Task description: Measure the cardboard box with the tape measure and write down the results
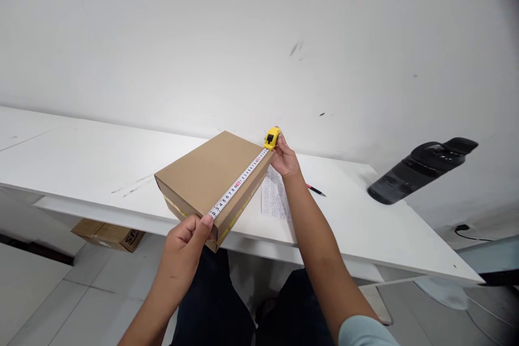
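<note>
A brown cardboard box (211, 170) with yellow tape along its sides rests on the white desk, its near corner jutting past the front edge. Across its top, close to the right edge, lies the pulled-out blade (238, 184) of a tape measure. My left hand (190, 235) is closed at the near corner, thumb pressing the blade's end to the box. At the far right corner my right hand (286, 157) grips the yellow tape measure case (272, 138); some of its fingers are hidden behind the case.
On the white desk (81, 157), a sheet of paper with writing (275, 200) lies partly under my right forearm, a pen (316, 190) beside it. A dark bottle (417, 170) stands at the right. Another cardboard box (107, 233) sits below the desk at left. The wall rises behind.
</note>
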Available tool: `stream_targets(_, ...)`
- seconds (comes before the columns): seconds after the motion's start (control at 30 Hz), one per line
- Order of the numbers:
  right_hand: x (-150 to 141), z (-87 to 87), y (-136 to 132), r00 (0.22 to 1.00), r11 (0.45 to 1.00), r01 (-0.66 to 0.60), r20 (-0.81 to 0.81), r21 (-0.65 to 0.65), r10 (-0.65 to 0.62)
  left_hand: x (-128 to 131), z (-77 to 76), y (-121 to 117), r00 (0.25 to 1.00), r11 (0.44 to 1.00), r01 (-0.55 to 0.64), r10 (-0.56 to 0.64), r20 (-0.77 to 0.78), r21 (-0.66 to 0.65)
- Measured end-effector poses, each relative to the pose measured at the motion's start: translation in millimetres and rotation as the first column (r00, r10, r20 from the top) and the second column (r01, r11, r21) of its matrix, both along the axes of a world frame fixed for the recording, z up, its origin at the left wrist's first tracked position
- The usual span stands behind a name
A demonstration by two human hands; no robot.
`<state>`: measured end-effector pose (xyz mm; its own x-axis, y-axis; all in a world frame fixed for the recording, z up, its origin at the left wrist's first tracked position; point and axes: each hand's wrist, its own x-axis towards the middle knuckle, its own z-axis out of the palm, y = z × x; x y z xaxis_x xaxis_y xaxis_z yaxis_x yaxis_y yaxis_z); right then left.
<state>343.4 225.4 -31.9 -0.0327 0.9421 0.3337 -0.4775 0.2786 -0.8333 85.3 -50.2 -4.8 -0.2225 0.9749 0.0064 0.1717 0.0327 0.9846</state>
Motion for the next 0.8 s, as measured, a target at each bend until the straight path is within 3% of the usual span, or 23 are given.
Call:
stream_targets(0.2, 8.9, 14.2, -14.9, 0.998, 1.0, -0.009, -0.055, -0.028, 0.007, -20.0, 22.3, 21.0, 0.983, 0.995, 0.087, -0.094, -0.159, -0.053)
stream_targets(0.33, 15.6, 17.5, -29.6, 0.998, 0.998, -0.018, -0.064, -0.067, 0.014, -40.6, 34.0, 38.1, 0.978, 0.964, 0.17, -0.191, -0.088, -0.205)
stream_targets(0.5, 19.3, 11.1, -50.6, 0.988, 0.999, -0.023, -0.154, -0.043, 0.016, -55.7, 47.6, 40.5, 0.944, 0.864, 0.312, -0.329, 0.025, -0.396)
stream_targets(0.63, 23.5, 7.1, -74.7, 0.993, 0.999, -0.016, -0.117, -0.045, 0.011, -69.7, 55.0, 43.8, 0.937, 0.864, 0.307, -0.348, -0.032, -0.4)
stream_targets(0.8, 26.7, 12.1, -105.3, 0.988, 0.99, 0.138, -0.065, -0.037, -0.14, -96.6, 70.0, 62.4, 0.934, 0.9, 0.242, -0.317, -0.162, -0.363)
